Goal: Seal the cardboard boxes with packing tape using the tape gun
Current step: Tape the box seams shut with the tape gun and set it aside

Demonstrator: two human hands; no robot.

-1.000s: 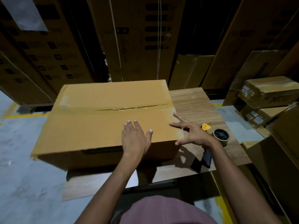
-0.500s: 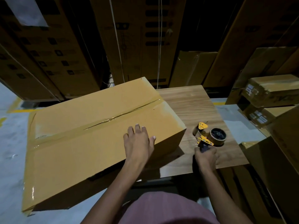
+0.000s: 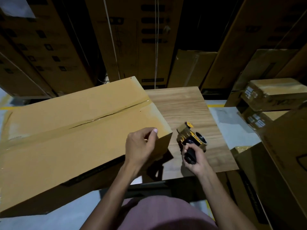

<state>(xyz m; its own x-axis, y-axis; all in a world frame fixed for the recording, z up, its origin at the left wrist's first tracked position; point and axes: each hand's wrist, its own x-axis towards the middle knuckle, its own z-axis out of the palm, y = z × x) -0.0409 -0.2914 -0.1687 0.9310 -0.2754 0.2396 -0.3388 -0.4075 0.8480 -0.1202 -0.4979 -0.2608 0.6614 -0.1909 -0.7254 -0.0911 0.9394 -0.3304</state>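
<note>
I see a large cardboard box lying across the left part of the wooden tabletop, its left end hanging well past the tabletop's edge. A strip of clear tape runs along the box's top seam, wrinkled near the middle.

My left hand sits on the box's near right corner, fingers curled loosely inward; in this dim light I cannot tell whether they pinch anything, though they seem to hold nothing. My right hand is wrapped around the black handle of the tape gun, just to the right of the box. The gun's yellow frame and its tape roll point away from me, low over the tabletop; whether it touches the wood I cannot make out.

To the right of the box, beyond the tabletop, smaller sealed boxes with white labels are stacked, with a grey sheet lying on the floor between them and the tabletop. Behind the box, tall printed cartons stand in a dark row. Nearest me, below the box, a mauve garment fills the bottom of the view.
</note>
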